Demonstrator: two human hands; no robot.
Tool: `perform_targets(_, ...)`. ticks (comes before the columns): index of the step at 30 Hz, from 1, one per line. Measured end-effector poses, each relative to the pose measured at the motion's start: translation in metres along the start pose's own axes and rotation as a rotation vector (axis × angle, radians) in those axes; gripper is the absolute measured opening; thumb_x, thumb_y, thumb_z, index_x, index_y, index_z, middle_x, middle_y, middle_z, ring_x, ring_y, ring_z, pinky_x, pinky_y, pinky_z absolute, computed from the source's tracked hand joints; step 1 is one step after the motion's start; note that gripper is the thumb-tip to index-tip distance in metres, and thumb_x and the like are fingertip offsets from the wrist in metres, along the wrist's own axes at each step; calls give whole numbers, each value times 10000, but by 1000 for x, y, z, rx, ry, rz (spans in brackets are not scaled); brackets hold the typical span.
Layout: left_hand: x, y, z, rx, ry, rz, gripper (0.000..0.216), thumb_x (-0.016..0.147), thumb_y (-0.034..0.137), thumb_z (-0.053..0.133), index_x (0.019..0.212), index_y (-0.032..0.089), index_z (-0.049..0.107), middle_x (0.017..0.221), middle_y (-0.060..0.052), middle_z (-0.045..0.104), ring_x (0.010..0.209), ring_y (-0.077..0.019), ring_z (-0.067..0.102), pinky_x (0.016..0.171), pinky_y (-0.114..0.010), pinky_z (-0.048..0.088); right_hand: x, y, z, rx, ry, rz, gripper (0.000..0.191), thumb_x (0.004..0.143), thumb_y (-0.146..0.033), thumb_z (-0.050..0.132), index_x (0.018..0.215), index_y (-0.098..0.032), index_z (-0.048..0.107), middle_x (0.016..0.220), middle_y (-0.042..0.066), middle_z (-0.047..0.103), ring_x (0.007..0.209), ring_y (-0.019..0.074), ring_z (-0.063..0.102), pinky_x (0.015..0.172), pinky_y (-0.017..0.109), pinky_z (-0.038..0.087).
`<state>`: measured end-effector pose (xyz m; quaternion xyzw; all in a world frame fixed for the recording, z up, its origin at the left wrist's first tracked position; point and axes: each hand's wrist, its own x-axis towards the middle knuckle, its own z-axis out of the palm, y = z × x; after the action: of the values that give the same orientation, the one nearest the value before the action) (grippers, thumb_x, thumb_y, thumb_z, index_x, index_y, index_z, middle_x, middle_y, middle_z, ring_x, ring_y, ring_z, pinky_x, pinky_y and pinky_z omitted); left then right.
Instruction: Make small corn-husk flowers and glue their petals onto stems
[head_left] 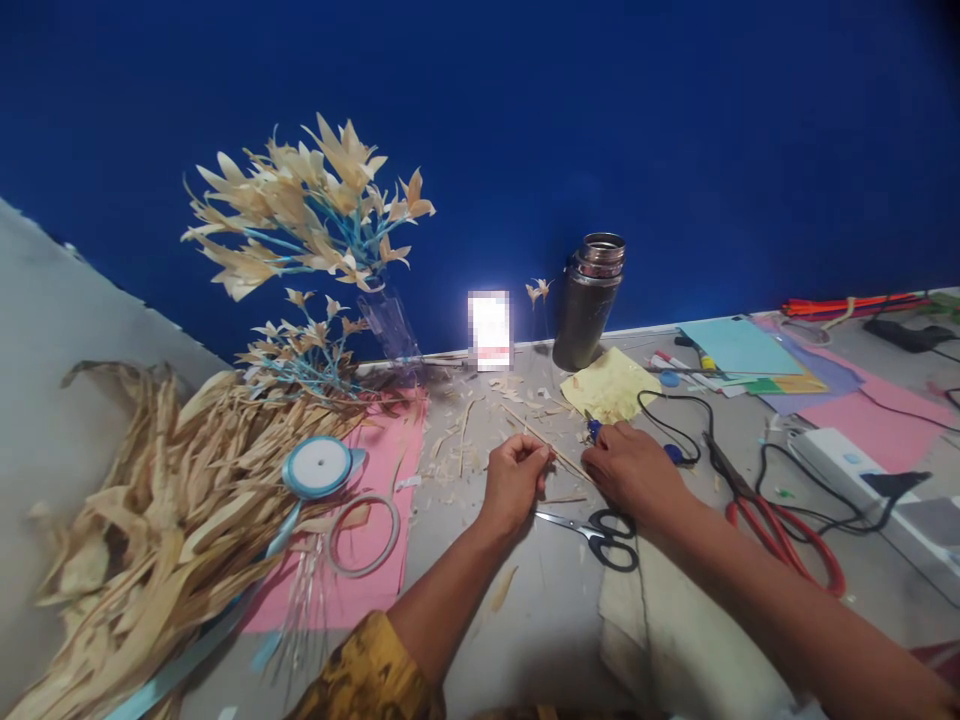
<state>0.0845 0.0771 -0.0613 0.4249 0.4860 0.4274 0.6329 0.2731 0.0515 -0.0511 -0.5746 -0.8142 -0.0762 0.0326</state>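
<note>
My left hand (516, 478) is closed, thumb and forefinger pinching a thin straw-coloured stick (534, 432) that slants across the table. At the stick's near end, my right hand (626, 465) has its fingers curled and closed on it. A small blue object (594, 429) pokes out beyond the right knuckles, mostly hidden. Just below both hands lie small scissors (589, 530) with black handles, their blades pointing left. Shavings of dried husk are scattered around the fingers.
Dried corn husks (150, 480), a ribbon spool (319, 467) and a ring-shaped tape roll (364, 535) lie left. Husk flowers (300, 200) stand behind. An open flask (590, 300), red-handled shears (780, 530), cords and a power strip (862, 480) are right.
</note>
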Motion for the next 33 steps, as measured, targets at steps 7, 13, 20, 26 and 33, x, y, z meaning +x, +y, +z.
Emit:
perform_targets(7,-1,1,-1,-213,-88,-95,309,679,381,821,738,146,629,627,-9,641,396,-38,390,386,-181,229,-1,3,-2,710,208,196,181,908,-265,610,844,-190,761,837,76,649,835,217,559,730,333,403)
perform_targets(13,-8,8,2,-460,-207,-208,403,612,341,908,777,122,613,739,-25,661,439,-21,424,375,-149,220,6,-11,-18,1831,133,678,358,659,-480,864,767,-174,711,635,-36,514,493,70,353,460,227,238)
perform_targets(20,-13,13,0,-556,-372,-213,368,680,321,888,780,115,600,674,24,587,395,-2,361,363,-145,214,10,-29,-23,2048,195,698,407,504,-443,970,703,-175,737,590,-45,516,478,41,366,445,194,240)
perform_targets(26,-13,6,4,-520,-395,-165,350,766,377,831,761,130,584,603,42,537,387,-14,339,368,-149,228,5,-36,-12,1965,300,705,376,550,-464,944,730,-191,759,636,-21,604,477,51,373,438,205,259)
perform_targets(33,-14,4,4,-601,-420,-238,317,787,310,812,761,134,550,591,67,469,390,-2,292,366,-137,194,2,-35,-1,1701,372,626,299,679,-470,858,778,-202,771,762,20,695,602,121,521,502,239,382)
